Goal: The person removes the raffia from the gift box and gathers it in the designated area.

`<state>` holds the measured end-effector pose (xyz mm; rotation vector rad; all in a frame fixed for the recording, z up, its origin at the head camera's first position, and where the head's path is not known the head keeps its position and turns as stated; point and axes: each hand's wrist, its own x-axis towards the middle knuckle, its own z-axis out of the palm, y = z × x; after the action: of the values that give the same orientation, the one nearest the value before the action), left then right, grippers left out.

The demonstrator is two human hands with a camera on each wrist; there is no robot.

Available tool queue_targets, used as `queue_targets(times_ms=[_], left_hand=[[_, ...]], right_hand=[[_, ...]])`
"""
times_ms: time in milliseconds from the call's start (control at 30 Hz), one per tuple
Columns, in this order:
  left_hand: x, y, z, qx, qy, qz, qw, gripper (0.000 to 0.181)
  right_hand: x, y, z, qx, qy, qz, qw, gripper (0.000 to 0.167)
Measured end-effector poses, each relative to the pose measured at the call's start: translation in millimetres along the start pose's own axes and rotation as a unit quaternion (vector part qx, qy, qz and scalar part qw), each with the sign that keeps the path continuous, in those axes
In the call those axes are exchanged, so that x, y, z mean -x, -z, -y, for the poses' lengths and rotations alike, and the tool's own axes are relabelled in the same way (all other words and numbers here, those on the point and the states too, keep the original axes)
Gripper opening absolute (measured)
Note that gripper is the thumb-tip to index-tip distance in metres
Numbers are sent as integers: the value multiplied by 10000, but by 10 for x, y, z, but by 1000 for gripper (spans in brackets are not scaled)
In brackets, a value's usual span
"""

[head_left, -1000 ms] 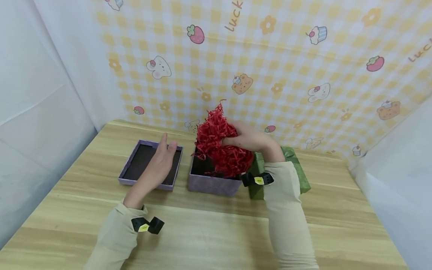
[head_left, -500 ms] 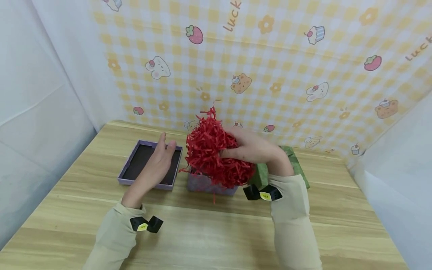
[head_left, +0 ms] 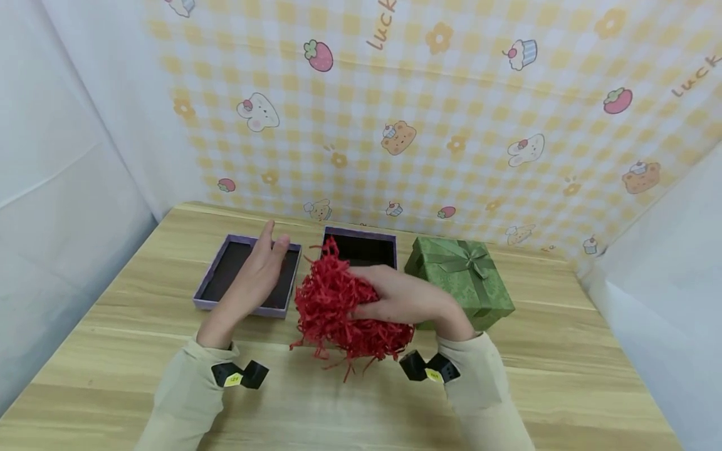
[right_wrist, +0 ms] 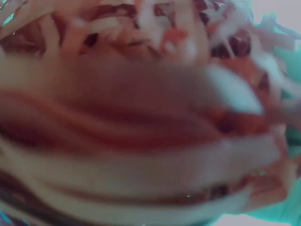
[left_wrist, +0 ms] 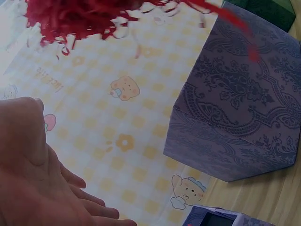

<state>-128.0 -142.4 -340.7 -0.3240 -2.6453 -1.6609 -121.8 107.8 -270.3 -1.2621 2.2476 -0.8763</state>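
My right hand [head_left: 403, 297] grips a large bunch of red shredded paper [head_left: 333, 307]. It hangs over the table in front of an open purple box [head_left: 361, 232], whose dark inside shows behind the paper. The lower front of that box is hidden in the head view; its patterned purple side shows in the left wrist view. Fingers spread and holding nothing, my left hand [head_left: 256, 272] is above a shallow purple lid [head_left: 211, 269] with a black inside. Blurred paper strips and fingers fill the right wrist view.
A green gift box [head_left: 491, 288] with a ribbon bow stands to the right of the purple box. Behind the wooden table [head_left: 327, 413] hangs a yellow checked cloth [head_left: 350, 106]. White sheets [head_left: 62, 113] close off both sides.
My right hand has lifted the red shredded paper out of the purple box and drawn it toward me. This uncovers the box's inside and the green box. My left hand stays nearly still.
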Motion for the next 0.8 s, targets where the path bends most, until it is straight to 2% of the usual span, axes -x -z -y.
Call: queue_targets(times_ms=[300, 533, 800], left_hand=[[-36, -30, 6, -74, -315, 58, 9995, 70], [23, 28, 23, -282, -339, 28, 9990, 68], [12, 4, 4, -143, -424, 81, 9990, 64]], right_hand=[[57, -355, -131, 225, -770, 267, 9964, 58], [-37, -614, -253, 376, -553, 403, 9969, 51], [-54, -761, -342, 735, -1023, 515, 9907, 57]])
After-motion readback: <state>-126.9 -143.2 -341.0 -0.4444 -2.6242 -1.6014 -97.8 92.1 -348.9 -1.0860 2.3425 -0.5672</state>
